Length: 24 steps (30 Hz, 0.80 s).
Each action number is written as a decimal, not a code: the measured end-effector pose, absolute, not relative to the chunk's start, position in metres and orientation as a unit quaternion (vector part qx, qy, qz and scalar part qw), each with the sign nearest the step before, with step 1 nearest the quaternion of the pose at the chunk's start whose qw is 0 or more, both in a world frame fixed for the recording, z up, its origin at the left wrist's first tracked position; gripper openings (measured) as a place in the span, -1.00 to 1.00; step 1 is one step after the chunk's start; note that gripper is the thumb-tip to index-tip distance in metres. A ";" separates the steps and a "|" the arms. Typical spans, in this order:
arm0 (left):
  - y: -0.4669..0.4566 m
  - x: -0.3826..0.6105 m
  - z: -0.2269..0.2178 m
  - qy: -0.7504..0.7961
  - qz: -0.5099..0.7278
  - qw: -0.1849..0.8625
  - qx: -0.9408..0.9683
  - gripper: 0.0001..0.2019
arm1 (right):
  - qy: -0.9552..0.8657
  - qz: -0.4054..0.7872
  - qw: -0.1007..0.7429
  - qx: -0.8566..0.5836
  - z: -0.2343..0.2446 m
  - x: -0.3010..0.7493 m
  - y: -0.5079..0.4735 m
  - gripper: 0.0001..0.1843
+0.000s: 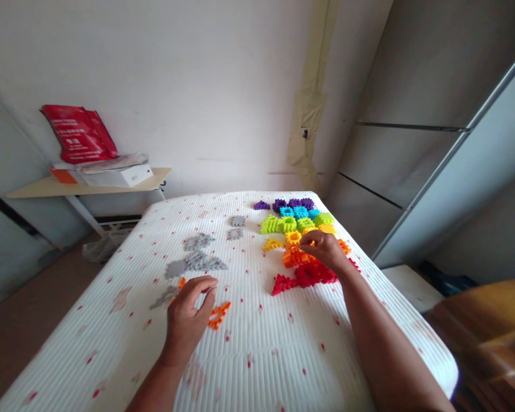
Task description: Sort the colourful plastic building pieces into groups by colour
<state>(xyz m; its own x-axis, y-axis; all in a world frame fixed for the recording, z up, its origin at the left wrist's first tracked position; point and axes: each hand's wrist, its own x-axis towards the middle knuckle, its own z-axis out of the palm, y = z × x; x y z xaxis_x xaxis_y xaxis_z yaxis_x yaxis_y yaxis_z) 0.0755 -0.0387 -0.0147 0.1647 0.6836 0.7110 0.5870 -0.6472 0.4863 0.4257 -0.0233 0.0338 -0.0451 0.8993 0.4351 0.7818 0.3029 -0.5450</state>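
Note:
My left hand (189, 313) hovers over the white mattress (261, 355) with fingers curled, thumb and forefinger close together; nothing shows clearly between them. An orange triangular plastic piece (218, 315) lies just right of it, another orange bit (181, 282) just above. My right hand (324, 250) rests on a multicoloured assembly of interlocking pieces and pinches a yellow-orange piece (292, 238). The assembly runs from purple (292, 203) through blue (298, 213), green (283, 224), orange (296, 258) to red (311, 274). Grey pieces (196, 260) lie scattered at the left.
A side table (86, 184) with a white box and red bags (79, 134) stands against the wall at the left. A wardrobe door (455, 160) is at the right, and a wooden surface (489, 332) at the lower right. The mattress edge drops to the floor on the left.

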 end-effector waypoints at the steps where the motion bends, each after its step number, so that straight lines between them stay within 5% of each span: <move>1: -0.039 0.075 -0.015 0.416 0.493 0.050 0.762 -0.90 | -0.721 0.084 0.365 -0.583 0.034 0.426 -0.023 -0.94; 24: -0.038 0.076 -0.011 0.410 0.497 0.059 0.762 -0.90 | -0.769 0.023 0.248 -0.588 0.031 0.428 -0.024 -0.89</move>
<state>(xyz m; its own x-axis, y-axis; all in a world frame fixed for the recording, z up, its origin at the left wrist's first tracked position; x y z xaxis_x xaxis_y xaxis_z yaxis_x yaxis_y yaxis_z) 0.0761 -0.0383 -0.0112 0.1691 0.6845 0.7091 0.5662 -0.6564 0.4986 0.4276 -0.0244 0.0314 -0.1848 0.9168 0.3540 0.8938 0.3065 -0.3274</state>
